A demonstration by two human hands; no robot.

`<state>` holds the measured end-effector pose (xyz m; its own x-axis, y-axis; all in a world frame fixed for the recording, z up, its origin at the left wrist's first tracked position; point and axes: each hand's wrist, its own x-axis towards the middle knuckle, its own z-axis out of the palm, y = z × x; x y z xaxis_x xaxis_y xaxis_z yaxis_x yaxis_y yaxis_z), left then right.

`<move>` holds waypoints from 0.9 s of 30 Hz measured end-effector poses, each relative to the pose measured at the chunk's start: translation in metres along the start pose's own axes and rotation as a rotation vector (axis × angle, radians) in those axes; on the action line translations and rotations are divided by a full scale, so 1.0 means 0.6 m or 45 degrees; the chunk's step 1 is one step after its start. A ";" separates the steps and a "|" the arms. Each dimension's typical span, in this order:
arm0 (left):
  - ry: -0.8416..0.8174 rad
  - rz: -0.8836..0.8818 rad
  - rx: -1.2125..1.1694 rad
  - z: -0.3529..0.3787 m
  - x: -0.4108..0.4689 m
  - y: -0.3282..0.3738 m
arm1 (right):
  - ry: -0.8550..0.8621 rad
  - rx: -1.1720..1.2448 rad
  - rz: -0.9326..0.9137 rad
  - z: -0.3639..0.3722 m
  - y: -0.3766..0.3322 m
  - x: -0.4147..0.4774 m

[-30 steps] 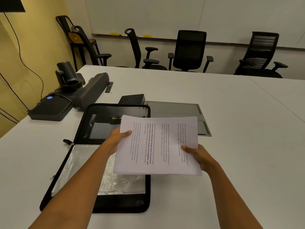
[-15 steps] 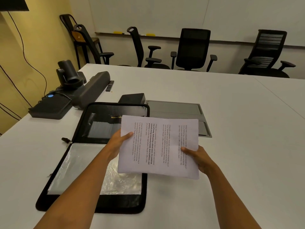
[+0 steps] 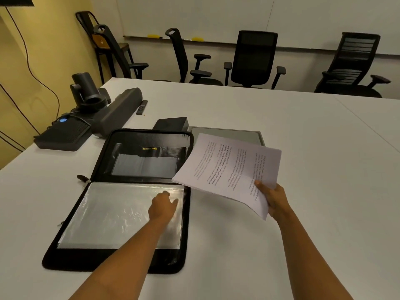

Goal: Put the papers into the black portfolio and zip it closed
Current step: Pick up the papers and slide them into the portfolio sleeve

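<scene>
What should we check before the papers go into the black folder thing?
1. Portfolio unzipped and lying flat: ok.
2. Papers held in the right hand: ok.
3. Left hand on the clear sleeve, near its right edge: ok.
4. Sleeve already lifted open: cannot tell.
5. Papers squared into a neat stack: not ok, edges fanned.
6. Zipper pull clear of the opening: ok.

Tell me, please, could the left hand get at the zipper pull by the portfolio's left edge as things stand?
Probably yes. The left hand is free, resting on the portfolio's clear sleeve, and nothing lies between it and the zipper pull on the table.
</scene>
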<state>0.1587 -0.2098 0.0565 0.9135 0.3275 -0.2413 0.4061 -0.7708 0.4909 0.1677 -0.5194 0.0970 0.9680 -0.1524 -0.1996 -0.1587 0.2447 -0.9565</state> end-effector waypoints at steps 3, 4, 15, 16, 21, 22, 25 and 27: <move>-0.076 -0.039 0.241 0.040 -0.021 -0.004 | 0.013 0.019 0.017 -0.009 0.008 -0.002; -0.081 -0.060 0.292 0.049 -0.026 -0.006 | 0.018 0.016 0.027 -0.012 0.011 -0.002; -0.076 0.001 0.435 0.059 -0.043 0.005 | 0.044 0.022 0.078 -0.034 0.014 -0.004; -0.065 -0.001 0.439 0.060 -0.044 0.004 | 0.042 0.016 0.077 -0.035 0.013 -0.003; -0.042 -0.017 0.456 0.060 -0.048 0.005 | 0.037 0.003 0.078 -0.040 0.013 0.002; -0.041 -0.018 0.474 0.059 -0.049 0.005 | 0.034 0.002 0.077 -0.041 0.014 0.002; -0.017 0.017 0.518 0.058 -0.053 -0.002 | 0.006 -0.011 0.064 -0.042 0.016 0.003; 0.003 0.044 0.518 0.055 -0.054 -0.008 | -0.002 -0.008 0.065 -0.044 0.016 0.002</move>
<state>0.1265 -0.2349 0.0341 0.9268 0.2985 -0.2279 0.3323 -0.9346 0.1269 0.1624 -0.5425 0.0820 0.9589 -0.1386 -0.2478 -0.2091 0.2458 -0.9465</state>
